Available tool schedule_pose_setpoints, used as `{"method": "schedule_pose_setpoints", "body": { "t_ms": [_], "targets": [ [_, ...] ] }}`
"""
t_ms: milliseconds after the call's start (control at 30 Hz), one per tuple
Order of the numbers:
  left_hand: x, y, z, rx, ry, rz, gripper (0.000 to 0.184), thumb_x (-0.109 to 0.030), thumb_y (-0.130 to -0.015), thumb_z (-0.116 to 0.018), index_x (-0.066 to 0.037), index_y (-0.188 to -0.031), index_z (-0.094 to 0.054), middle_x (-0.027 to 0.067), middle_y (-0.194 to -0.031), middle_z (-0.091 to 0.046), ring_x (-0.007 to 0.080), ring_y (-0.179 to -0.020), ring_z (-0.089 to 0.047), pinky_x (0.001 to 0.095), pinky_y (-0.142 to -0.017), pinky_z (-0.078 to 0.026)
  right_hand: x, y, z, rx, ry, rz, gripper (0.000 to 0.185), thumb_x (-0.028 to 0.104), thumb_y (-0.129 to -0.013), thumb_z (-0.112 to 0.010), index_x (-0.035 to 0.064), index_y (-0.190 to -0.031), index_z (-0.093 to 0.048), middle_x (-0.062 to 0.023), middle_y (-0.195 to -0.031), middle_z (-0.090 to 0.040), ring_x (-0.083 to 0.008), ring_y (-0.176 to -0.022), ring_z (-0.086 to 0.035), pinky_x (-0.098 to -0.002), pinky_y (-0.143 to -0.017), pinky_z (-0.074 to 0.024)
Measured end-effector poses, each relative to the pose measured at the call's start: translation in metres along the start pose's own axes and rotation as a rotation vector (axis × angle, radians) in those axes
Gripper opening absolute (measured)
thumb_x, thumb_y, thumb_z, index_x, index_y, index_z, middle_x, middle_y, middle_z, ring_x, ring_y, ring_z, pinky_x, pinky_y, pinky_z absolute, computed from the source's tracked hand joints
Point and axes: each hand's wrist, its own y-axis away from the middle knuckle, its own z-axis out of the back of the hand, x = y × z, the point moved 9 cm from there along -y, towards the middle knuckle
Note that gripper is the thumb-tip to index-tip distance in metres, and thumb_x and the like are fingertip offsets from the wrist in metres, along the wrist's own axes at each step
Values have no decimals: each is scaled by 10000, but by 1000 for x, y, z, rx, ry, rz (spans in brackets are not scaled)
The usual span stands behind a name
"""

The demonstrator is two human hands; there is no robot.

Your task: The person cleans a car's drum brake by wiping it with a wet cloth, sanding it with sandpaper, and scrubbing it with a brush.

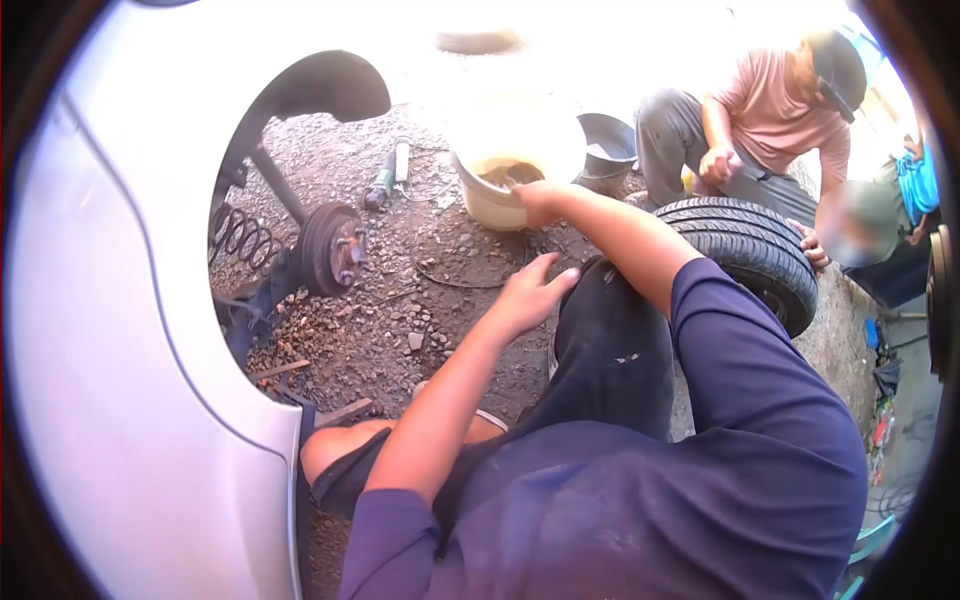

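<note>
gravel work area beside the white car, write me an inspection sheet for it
surface: rough grey gravel, darker around the bucket
things at hand: pale plastic bucket, contents unclear; black rubber tire; rusty round brake drum exposed in the wheel arch
clutter: green-and-dark power tool, narrow wooden strip, both lying low
hands: right hand at the bucket's rim, fingers unclear; left hand open, holding nothing
cables: thin dark line on the gravel, possibly a cable
surroundings: white car body; crouching person in pink shirt at the tire
</note>
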Motion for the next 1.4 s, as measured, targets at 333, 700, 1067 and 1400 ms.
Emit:
{"method": "schedule_pose_setpoints", "body": {
  "t_ms": [333,700,1067,1400],
  "targets": [
    [-112,12,-82,80,-5,-160,440,-320,-1068,-652,-9,-1376,-695,250,-1310,-755,409,-1223,-721,483,-1077,-555,-29,10,6,26,-54,99,1147,337,-817,-920,110,-1758,-304,-219,-1723,-456,-334,-1606,-429,-439,-1315,-355],
    [-92,136,-129,662,-387,-150,692,-375,-1002,-742,-35,-1585,-588,258,-1320,-753,445,-1212,-721,497,-1107,-536,-31,18,6,-119,-88,220,1029,279,-871,-827,73,-1744,-321,-210,-1730,-443,-349,-1601,-429,-416,-1315,-372],
    [-17,150,51,257,64,232,517,-273,-1017,-790,-39,-1469,-695,149,-1213,-804,197,-1121,-754,362,-972,-597,11,30,10,-33,90,-37,704,313,-877,-812,149,-1529,-606,-133,-1459,-714,-355,-1369,-667,-513,-1150,-528],
    [43,124,261,-250,-275,112,445,-107,-960,-805,16,-1381,-728,125,-1149,-795,185,-1029,-745,343,-933,-595,35,-27,-111,-233,139,-4,282,248,-898,-722,90,-1075,-873,-172,-1072,-813,-406,-1039,-777,-614,-859,-604]
  ]
}}
